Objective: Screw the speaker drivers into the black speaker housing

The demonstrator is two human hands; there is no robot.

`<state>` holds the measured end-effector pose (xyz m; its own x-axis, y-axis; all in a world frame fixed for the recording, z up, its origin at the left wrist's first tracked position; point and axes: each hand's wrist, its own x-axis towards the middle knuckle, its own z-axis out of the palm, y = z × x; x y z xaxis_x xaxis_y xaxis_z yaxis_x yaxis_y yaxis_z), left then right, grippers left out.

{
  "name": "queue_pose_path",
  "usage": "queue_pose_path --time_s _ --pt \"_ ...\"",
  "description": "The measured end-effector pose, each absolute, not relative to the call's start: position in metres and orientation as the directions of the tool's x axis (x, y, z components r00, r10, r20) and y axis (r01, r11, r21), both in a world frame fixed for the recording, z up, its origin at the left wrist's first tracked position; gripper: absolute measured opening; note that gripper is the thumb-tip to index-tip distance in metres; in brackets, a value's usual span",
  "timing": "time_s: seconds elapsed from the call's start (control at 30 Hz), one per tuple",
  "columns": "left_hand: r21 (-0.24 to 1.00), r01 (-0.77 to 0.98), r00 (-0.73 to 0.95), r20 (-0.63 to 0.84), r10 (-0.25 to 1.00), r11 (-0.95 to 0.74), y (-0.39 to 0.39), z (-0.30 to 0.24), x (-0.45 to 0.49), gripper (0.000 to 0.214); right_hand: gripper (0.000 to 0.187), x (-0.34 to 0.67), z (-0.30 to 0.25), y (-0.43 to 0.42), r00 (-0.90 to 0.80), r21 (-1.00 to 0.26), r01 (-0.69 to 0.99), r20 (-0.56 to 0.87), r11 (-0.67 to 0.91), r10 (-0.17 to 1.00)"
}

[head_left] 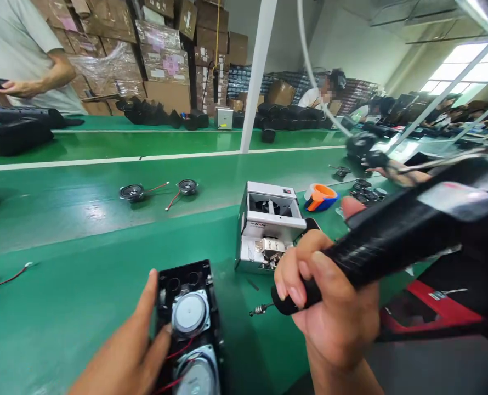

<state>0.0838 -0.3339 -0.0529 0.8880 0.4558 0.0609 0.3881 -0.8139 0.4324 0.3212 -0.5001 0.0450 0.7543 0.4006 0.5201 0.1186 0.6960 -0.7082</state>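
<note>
A black speaker housing [190, 323] lies on the green bench in front of me, with two round silver drivers and red wires inside. My left hand [132, 351] rests on its left side, thumb up along the edge and a finger pressing by the upper driver. My right hand [330, 307] is wrapped round the grip of a black electric screwdriver [396, 230]. Its bit [259, 310] points left, just right of the housing and a little above the bench.
A white screw feeder box [268, 225] stands behind the screwdriver bit. An orange and blue tape dispenser [321, 197] sits to its right. Two loose speaker drivers [157, 190] lie on the conveyor. Other people work at the far left and back right.
</note>
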Motion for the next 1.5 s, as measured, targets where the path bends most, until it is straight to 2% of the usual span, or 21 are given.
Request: queue_pose_path --time_s 0.07,0.13,0.2,0.3,0.5,0.67,0.83,1.13,1.3,1.5 --pt "0.470 0.499 0.805 0.060 0.590 -0.728 -0.359 -0.053 0.095 0.090 0.039 0.314 0.048 -0.490 0.744 -0.669 0.139 0.557 0.730 0.369" --pt "0.498 0.530 0.760 0.080 0.645 -0.686 -0.374 -0.049 0.104 0.082 0.044 0.309 0.046 -0.477 0.731 -0.629 0.150 0.590 0.763 0.342" --pt "0.548 0.497 0.757 0.106 0.645 -0.673 -0.380 -0.046 0.109 0.071 0.048 0.306 0.040 -0.462 0.708 -0.610 0.154 0.617 0.778 0.344" --pt "0.643 0.435 0.750 0.128 0.648 -0.631 -0.380 -0.048 0.109 0.058 0.046 0.304 0.027 -0.446 0.661 -0.642 0.167 0.636 0.748 0.398" --pt "0.723 0.369 0.796 0.080 0.601 -0.585 -0.373 -0.057 0.106 0.057 0.042 0.301 0.004 -0.435 0.606 -0.682 0.182 0.645 0.708 0.465" --pt "0.708 0.416 0.758 0.077 0.647 -0.571 -0.379 -0.053 0.111 0.059 0.006 0.301 -0.003 -0.433 0.596 -0.727 0.319 0.653 0.608 0.468" --pt "0.667 0.469 0.719 0.093 0.689 -0.579 -0.385 -0.048 0.118 0.066 0.010 0.302 -0.007 -0.431 0.583 -0.730 0.322 0.654 0.603 0.481" --pt "0.679 0.480 0.717 0.060 0.694 -0.555 -0.386 -0.043 0.116 0.069 0.015 0.301 -0.015 -0.429 0.589 -0.742 0.238 0.623 0.626 0.515" --pt "0.628 0.492 0.721 0.094 0.686 -0.603 -0.384 -0.048 0.116 0.078 0.005 0.298 -0.025 -0.433 0.596 -0.770 0.262 0.604 0.582 0.530" --pt "0.608 0.472 0.739 0.122 0.662 -0.638 -0.377 -0.056 0.114 0.085 0.025 0.296 -0.040 -0.445 0.592 -0.791 0.284 0.589 0.542 0.550"
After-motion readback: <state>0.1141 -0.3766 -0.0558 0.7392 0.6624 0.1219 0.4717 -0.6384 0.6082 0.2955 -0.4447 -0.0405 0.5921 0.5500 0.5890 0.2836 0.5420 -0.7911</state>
